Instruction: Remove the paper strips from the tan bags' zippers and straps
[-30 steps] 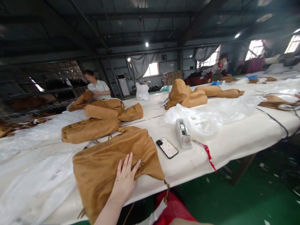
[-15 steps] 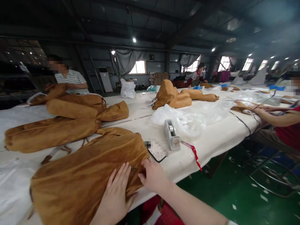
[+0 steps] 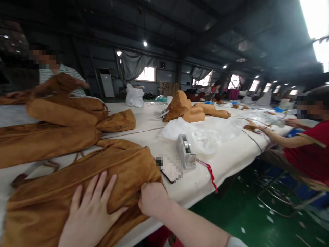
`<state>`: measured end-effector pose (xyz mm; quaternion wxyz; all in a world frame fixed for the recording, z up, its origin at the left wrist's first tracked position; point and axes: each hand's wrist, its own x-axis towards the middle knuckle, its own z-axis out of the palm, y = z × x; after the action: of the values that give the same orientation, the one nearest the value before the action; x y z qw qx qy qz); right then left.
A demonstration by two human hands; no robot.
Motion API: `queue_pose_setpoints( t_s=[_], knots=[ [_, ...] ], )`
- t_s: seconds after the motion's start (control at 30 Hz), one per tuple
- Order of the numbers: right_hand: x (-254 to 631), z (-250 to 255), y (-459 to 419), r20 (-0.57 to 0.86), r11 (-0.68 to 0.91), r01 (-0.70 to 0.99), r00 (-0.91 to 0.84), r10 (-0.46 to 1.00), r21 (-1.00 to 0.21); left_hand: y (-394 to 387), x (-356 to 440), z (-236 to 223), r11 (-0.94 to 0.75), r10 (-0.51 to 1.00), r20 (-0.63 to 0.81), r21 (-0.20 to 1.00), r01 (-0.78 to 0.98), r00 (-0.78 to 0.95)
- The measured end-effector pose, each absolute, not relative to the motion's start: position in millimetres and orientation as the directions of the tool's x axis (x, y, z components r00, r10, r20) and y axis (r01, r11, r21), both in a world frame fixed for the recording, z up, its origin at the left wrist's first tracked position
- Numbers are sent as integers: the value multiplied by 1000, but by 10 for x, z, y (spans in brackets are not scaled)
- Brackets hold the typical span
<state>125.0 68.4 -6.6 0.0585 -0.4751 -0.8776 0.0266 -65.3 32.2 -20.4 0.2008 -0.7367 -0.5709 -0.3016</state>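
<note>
A tan suede bag (image 3: 84,171) lies flat on the white table (image 3: 226,154) right in front of me. My left hand (image 3: 89,212) rests on it with fingers spread and flat. My right hand (image 3: 153,199) is closed in a fist on the bag's near right edge, bunching the suede. A phone (image 3: 171,169) lies just past my right hand, beside a grey tape dispenser (image 3: 185,152) with a red strip trailing from it.
More tan bags (image 3: 61,120) are stacked at the left and another pile (image 3: 190,109) lies farther back. Clear plastic bags (image 3: 205,132) lie mid-table. A person in red (image 3: 305,151) sits at the right; a person in stripes (image 3: 61,75) works at far left.
My left hand slid left across the bag and my right hand closed into a fist on its edge. The view swung further right, showing more of the person in red.
</note>
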Motion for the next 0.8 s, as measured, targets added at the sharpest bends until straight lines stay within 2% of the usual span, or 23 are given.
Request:
queue_pose_setpoints(
  t_s=[0.1, 0.2, 0.3, 0.4, 0.47, 0.53, 0.57, 0.63, 0.7, 0.8],
  knots=[
    [1197, -87, 588, 89, 558, 824, -551, 830, -96, 209, -641, -97, -182, 797, 582, -27, 983, 164],
    [1094, -202, 499, 117, 614, 772, -603, 789, -161, 128, -623, 8, -115, 873, 478, 6, 993, 99],
    [989, -370, 453, 185, 682, 700, -657, 731, -212, 33, -609, 66, -114, 897, 434, 41, 993, 85],
    [974, -530, 458, 220, 680, 668, -645, 731, -302, -204, -594, 34, -163, 868, 491, 139, 977, 74],
    [1011, -615, 470, 249, 683, 642, -639, 728, -349, -433, -661, -37, -130, 774, 630, 256, 958, -63],
    [1057, -670, 471, 280, 689, 618, -633, 722, -378, -658, -860, -102, 16, 568, 751, 400, 917, -337],
    [1075, -685, 467, 291, 689, 612, -628, 721, -387, -751, -1011, -119, 132, 439, 761, 472, 872, -478],
    [1100, -700, 457, 306, 690, 605, -622, 721, -398, -879, -1382, -114, 403, 248, 677, 578, 709, -693],
    [1112, -711, 454, 313, 691, 603, -618, 721, -399, -937, -1782, -72, 663, 217, 511, 549, 510, -832],
    [1116, -748, 476, 318, 696, 590, -623, 715, -410, -951, -2276, -17, 760, 241, 397, 490, 426, -886]
  ],
)
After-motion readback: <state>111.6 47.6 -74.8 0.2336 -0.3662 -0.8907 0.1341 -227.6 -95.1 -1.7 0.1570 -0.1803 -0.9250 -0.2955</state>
